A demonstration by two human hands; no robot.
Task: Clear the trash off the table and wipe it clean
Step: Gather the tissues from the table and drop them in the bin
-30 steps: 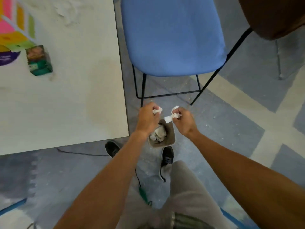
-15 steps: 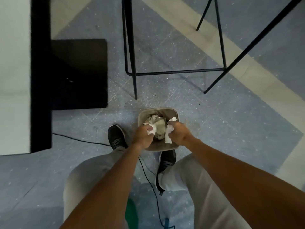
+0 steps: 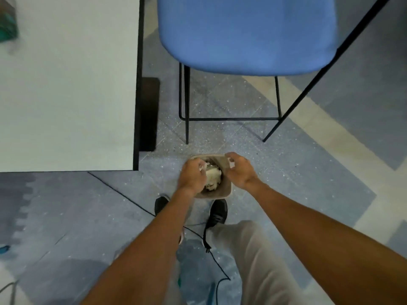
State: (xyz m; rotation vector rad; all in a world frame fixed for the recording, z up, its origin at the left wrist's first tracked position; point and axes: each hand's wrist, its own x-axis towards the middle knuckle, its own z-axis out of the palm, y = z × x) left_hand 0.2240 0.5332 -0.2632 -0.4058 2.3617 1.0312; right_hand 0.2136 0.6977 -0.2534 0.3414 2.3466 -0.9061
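Observation:
A small beige trash bin (image 3: 222, 194) stands on the floor in front of my shoes, with crumpled paper (image 3: 213, 177) inside it. My left hand (image 3: 191, 176) hovers over the bin's left side, its fingers pinched on a small white tissue scrap (image 3: 204, 167). Over the bin's right rim, my right hand (image 3: 241, 171) pinches another white tissue scrap (image 3: 231, 164). The white table (image 3: 66, 89) fills the upper left, and its near right corner lies just left of the bin.
A blurred green box (image 3: 7, 25) sits on the table's far left. A blue chair (image 3: 246, 34) with thin black legs stands right behind the bin. A black cable (image 3: 123, 195) runs across the floor past my shoes (image 3: 217, 212).
The view has swung from straight down at the floor back up to show the table and chair. My hands have stayed at the bin and moved slightly apart, each still pinching a scrap.

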